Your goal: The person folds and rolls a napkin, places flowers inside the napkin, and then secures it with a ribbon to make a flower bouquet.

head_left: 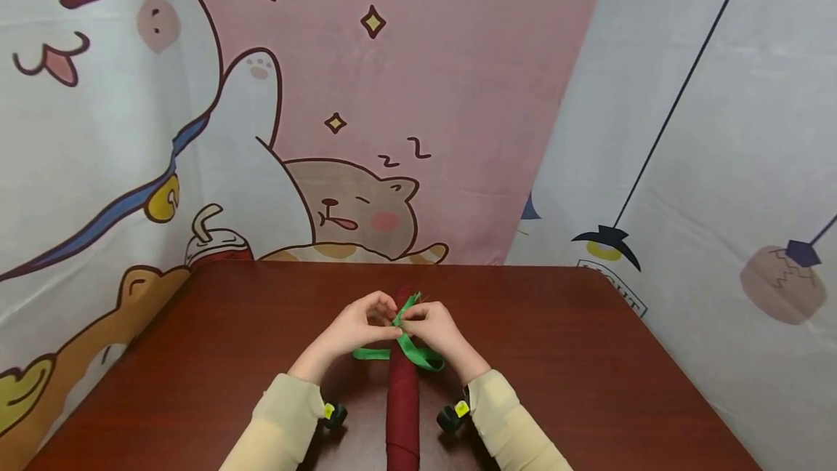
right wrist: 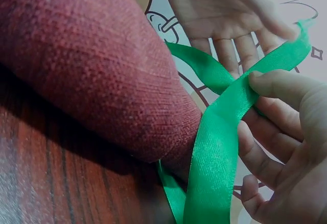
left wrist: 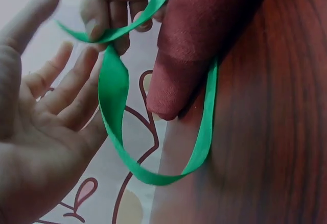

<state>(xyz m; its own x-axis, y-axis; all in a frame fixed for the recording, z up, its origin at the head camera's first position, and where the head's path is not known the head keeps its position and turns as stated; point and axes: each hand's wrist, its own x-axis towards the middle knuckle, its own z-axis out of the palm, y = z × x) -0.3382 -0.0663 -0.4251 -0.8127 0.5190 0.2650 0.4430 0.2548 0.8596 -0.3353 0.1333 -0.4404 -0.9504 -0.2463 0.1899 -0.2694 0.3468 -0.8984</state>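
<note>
A long roll of maroon cloth (head_left: 402,413) lies lengthwise on the table. Green ribbon (head_left: 428,360) passes around it near its far end, the two lengths crossing above the roll. At that crossing, my right hand (head_left: 434,325) pinches the ribbon (right wrist: 219,132) between thumb and fingers. My left hand (head_left: 356,322) is beside it; in the left wrist view its fingers (left wrist: 64,94) are relaxed and spread, with the thumb apart from the ribbon's loose tip. Below the cloth's tapered end (left wrist: 173,86) hangs a wide loop of ribbon (left wrist: 113,76).
The dark wooden table (head_left: 556,355) extends on both sides of the roll. Behind it hangs a cloth backdrop (head_left: 471,93) with cartoon animals. Small dark devices (head_left: 335,415) with yellow marks sit at both wrists, near the cream sleeves (head_left: 281,420).
</note>
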